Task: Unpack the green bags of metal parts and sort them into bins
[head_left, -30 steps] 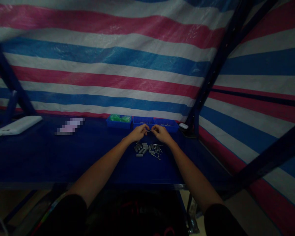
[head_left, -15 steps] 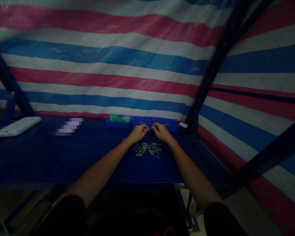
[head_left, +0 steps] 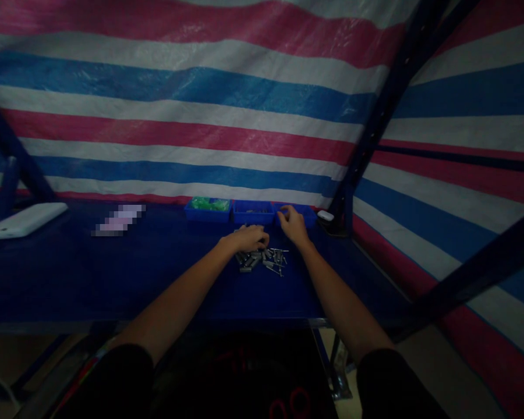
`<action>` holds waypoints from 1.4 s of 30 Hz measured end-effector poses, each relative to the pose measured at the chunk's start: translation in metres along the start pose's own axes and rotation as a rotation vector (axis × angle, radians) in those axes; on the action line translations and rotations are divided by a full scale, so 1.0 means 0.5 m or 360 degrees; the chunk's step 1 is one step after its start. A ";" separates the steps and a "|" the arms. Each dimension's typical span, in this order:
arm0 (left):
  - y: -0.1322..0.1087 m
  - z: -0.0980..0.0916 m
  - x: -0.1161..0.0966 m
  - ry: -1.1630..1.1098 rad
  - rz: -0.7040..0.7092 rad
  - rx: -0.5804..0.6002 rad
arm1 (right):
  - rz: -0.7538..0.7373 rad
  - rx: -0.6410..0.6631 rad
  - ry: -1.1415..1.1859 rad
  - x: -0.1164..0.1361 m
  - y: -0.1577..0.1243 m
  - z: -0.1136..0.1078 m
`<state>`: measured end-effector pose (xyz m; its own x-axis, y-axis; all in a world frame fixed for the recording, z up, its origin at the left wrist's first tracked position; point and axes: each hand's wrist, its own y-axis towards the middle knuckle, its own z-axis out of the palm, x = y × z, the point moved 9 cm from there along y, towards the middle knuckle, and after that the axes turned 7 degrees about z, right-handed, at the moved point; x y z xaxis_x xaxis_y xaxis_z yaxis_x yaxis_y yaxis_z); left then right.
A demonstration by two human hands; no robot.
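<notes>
Grips are unclear: left hand point(head_left: 251, 237) over metal parts point(head_left: 268, 263), right hand point(head_left: 293, 224) at tray point(head_left: 308, 218), pink print point(head_left: 300, 401) illegible.

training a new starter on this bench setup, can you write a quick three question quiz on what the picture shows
1. True or false: in this view, the left hand is nearer to the loose metal parts than the right hand is.

2. Which colour are the bright contents of the leftmost blue tray?
a) pink
b) green
c) yellow

3. Fill in the missing word: a row of ___ blue trays stands toward the back of the table.

Key: 1. True; 2. b; 3. three
</notes>
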<state>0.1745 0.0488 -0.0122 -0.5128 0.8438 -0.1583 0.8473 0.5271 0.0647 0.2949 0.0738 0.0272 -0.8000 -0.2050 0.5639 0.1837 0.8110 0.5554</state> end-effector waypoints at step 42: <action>0.010 -0.017 -0.021 0.0165 -0.0165 -0.0244 | 0.0062 0.0097 -0.0083 0.015 -0.017 0.014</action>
<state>0.1829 0.0432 -0.0019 -0.6144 0.7859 -0.0704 0.7623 0.6143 0.2037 0.2835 0.0693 0.0223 -0.8219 -0.1454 0.5508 0.1812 0.8500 0.4947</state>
